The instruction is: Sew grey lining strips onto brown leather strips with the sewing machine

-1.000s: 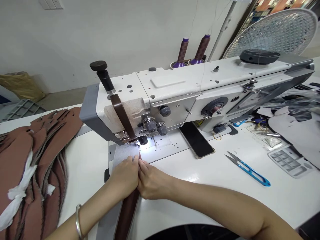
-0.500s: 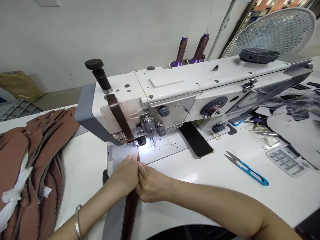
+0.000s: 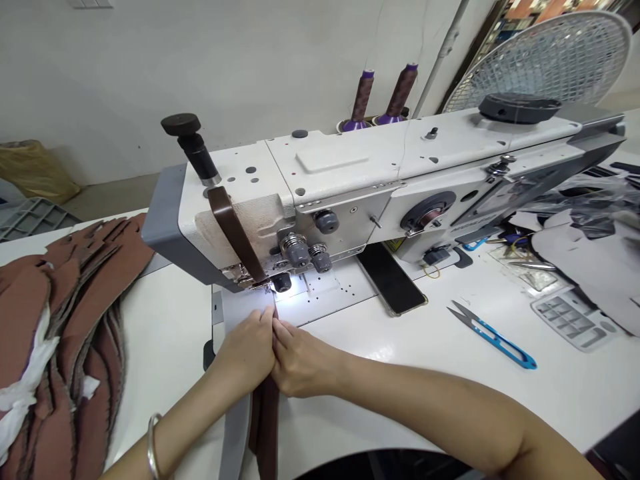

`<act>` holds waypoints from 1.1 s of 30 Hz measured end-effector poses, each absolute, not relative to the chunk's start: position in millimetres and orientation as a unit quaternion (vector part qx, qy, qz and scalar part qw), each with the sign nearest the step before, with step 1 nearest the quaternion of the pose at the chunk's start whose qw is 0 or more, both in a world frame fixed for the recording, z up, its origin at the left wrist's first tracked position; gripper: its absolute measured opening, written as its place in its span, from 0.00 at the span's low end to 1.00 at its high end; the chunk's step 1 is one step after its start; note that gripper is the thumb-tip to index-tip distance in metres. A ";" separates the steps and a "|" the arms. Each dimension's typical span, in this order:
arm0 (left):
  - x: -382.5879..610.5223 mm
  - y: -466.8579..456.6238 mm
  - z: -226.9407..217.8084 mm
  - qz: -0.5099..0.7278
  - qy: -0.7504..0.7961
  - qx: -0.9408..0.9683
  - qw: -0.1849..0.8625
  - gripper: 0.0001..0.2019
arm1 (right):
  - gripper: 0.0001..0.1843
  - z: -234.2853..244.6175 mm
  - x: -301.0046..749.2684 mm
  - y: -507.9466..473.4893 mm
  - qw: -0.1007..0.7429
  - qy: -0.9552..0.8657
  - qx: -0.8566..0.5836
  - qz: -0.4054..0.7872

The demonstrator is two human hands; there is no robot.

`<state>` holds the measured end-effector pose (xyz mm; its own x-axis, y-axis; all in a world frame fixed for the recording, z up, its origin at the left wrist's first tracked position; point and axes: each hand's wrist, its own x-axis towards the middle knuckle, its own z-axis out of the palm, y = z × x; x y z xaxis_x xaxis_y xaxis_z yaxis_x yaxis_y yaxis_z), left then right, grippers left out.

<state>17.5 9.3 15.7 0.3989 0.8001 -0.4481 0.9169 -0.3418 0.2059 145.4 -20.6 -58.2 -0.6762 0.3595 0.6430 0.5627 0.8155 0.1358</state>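
A dark brown leather strip point(image 3: 265, 427) runs from the lit needle area point(image 3: 273, 290) of the white sewing machine point(image 3: 345, 153) down toward my body. Close in front of the needle, my left hand point(image 3: 247, 350) is closed on the strip from the left, wearing a bangle point(image 3: 153, 443) at the wrist. My right hand point(image 3: 307, 363) pinches the same strip from the right, its fingers touching those of the left. Both sets of fingertips partly hide the strip. Beside it, a grey band point(image 3: 235, 433) hangs or lies along its left side; I cannot tell which.
Reddish-brown cut pieces point(image 3: 95, 293), tied with white material, lie at left. Right of the needle are a black phone point(image 3: 393, 277) and blue thread snips point(image 3: 495, 337). Two brown thread cones point(image 3: 400, 93) and a white fan point(image 3: 545, 67) stand behind the machine.
The lower part of the brown strip has shifted slightly right and spread into two visible layers. Both hands keep their grip at nearly the same spot. The view has moved a little.
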 end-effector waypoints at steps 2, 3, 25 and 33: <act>17.7 9.6 16.0 -0.137 0.529 0.809 0.216 0.28 | 0.11 -58.8 145.7 -19.9 0.309 -0.901 -0.255 -0.167; 17.8 9.8 16.2 -0.137 0.528 0.810 0.216 0.29 | 0.11 -58.8 146.0 -19.5 0.307 -0.901 -0.254 -0.168; 19.4 13.1 25.2 -0.157 0.541 0.789 0.244 0.29 | 0.10 -53.5 152.5 -15.5 0.269 -0.907 -0.238 -0.219; 15.8 16.2 19.2 -0.123 0.542 0.790 0.259 0.28 | 0.10 -52.6 152.1 -14.5 0.255 -0.901 -0.242 -0.255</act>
<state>15.8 16.2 19.2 0.3823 0.7929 -0.4746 0.9199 -0.2783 0.2762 152.1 -14.5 -52.6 -0.7523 0.3067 0.5832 0.5666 0.7529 0.3350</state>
